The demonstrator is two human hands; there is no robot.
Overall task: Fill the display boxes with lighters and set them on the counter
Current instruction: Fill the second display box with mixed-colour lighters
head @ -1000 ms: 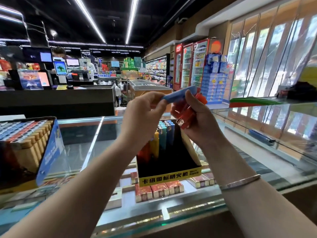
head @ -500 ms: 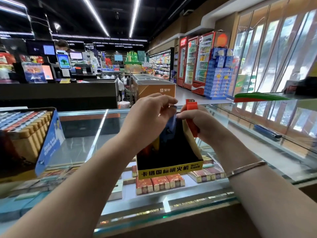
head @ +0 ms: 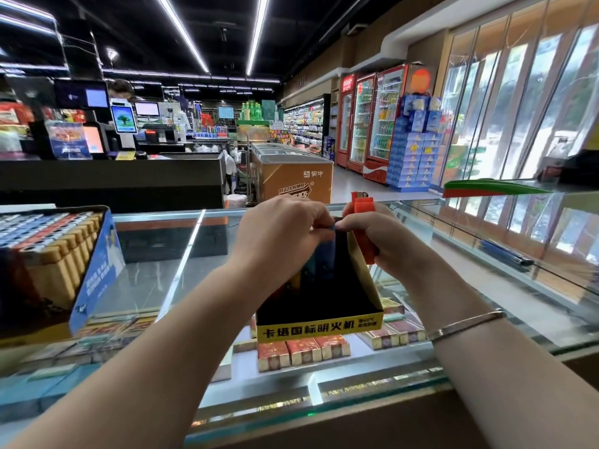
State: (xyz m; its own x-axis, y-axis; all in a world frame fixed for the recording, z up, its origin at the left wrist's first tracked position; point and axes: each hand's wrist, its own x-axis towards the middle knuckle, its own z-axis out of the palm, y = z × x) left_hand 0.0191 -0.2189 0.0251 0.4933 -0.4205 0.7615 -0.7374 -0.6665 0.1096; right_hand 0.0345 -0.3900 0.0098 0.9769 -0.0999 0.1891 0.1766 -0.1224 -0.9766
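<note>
Since a second ago both hands have dropped from chest height to the top of the display box (head: 319, 328); the blue lighter (head: 328, 251), then held up level, now stands upright inside the box at its back row. Left hand (head: 278, 234) fingers curled, grip pinching the top of that blue lighter; the fingertips themselves are hidden behind the knuckles. Right hand (head: 385, 241) grip is clamped round a bunch of red lighters (head: 364, 228), its forefinger reaching across to touch the blue lighter's top. How many red ones are in the bunch is hard to tell. Box sits on the glass worktop (head: 152, 280), front panel yellow with black print, mostly dark inside; a few yellow and red lighters at its left are blurred and half covered by the left wrist. A second, full display box (head: 52, 264) stands at the left, cut off by the frame edge. Cigarette packs (head: 303, 351) lie under the glass. Bracelet (head: 466, 324) on right wrist.
</note>
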